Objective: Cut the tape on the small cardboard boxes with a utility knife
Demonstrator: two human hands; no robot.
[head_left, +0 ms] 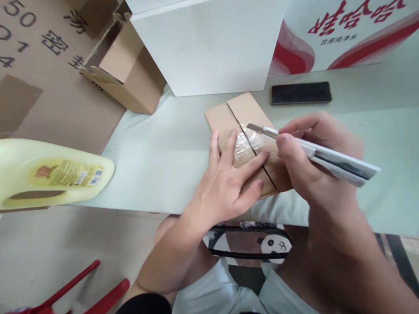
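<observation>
A small flat cardboard box (229,115) lies at the near edge of the pale table (159,158), its flaps sealed with clear tape (247,143). My left hand (229,177) lies flat on the box with fingers spread, pressing it down. My right hand (309,158) is closed round a white utility knife (330,157). The knife's blade tip (252,127) rests on the taped seam, just beyond my left fingertips.
A black phone (301,92) lies behind the box. A white box (209,38) and an open small carton (125,71) stand at the back, a large printed carton (34,61) at left. A yellow jug (41,173) lies at left. Red chair legs (80,291) show below.
</observation>
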